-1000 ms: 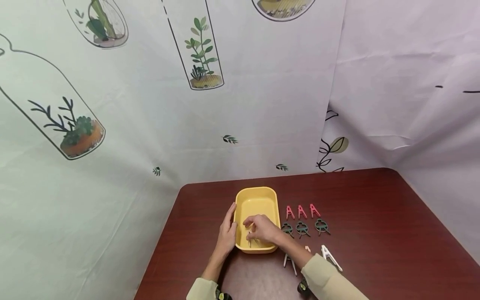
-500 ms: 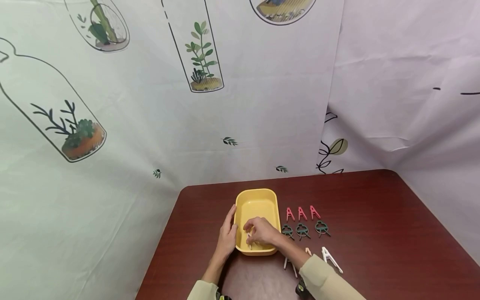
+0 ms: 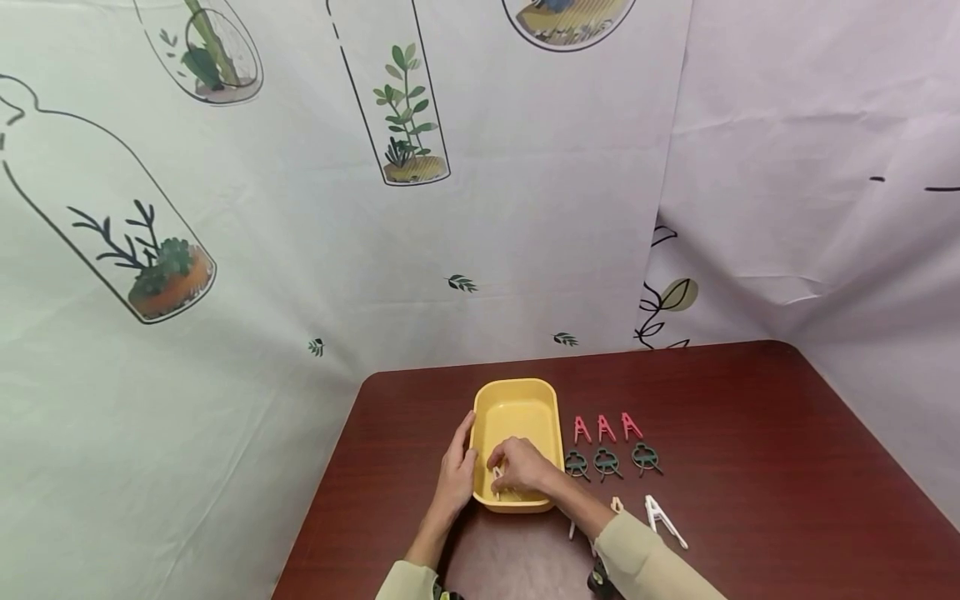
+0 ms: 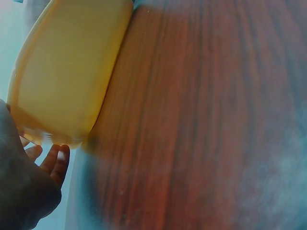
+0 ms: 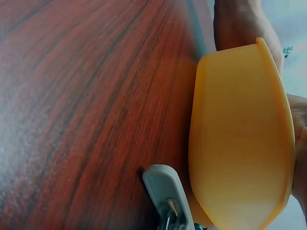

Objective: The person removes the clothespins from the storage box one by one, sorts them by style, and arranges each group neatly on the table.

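A yellow plastic tray (image 3: 517,417) stands on the table in the head view. My left hand (image 3: 454,475) rests against its left side, fingers along the outer wall and thumb at the rim. In the left wrist view the fingertips (image 4: 60,155) touch the tray's wall. My right hand (image 3: 521,467) reaches down into the tray's near half. Between its thumb and fingers it pinches a white clothespin (image 3: 497,473), partly hidden by the hand. Other small pieces under that hand are too covered to tell.
Right of the tray lie a row of pink clothespins (image 3: 605,428) and a row of dark green round clips (image 3: 607,462). Nearer, a white clothespin (image 3: 663,522) lies on the dark red table (image 3: 735,450); more pale clips are partly behind my right forearm. A printed cloth (image 3: 525,233) hangs behind.
The head view has shifted slightly. My right hand stays in the tray, with a bit more of the white clothespin showing beside its fingers. My left hand stays at the tray's side.
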A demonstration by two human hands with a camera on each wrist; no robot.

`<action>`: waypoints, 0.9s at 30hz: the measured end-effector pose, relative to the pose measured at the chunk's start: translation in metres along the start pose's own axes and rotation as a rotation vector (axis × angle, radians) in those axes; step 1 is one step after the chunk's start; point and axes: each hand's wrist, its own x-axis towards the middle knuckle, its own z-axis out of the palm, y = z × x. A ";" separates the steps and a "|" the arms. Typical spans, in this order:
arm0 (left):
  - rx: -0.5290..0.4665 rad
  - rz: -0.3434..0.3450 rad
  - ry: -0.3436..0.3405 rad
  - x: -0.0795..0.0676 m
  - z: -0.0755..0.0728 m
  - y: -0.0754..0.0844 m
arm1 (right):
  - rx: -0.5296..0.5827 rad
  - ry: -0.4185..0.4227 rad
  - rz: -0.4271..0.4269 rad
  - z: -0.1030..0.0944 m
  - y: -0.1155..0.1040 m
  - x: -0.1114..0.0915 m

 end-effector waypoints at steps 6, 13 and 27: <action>0.010 0.018 0.008 0.003 0.001 -0.023 | 0.016 -0.010 0.034 -0.002 -0.001 0.000; 0.046 0.047 0.017 0.000 0.001 -0.019 | 0.050 -0.020 0.071 -0.004 -0.004 -0.002; 0.014 -0.008 -0.017 -0.005 -0.005 0.019 | -0.003 0.002 -0.005 -0.001 0.002 -0.001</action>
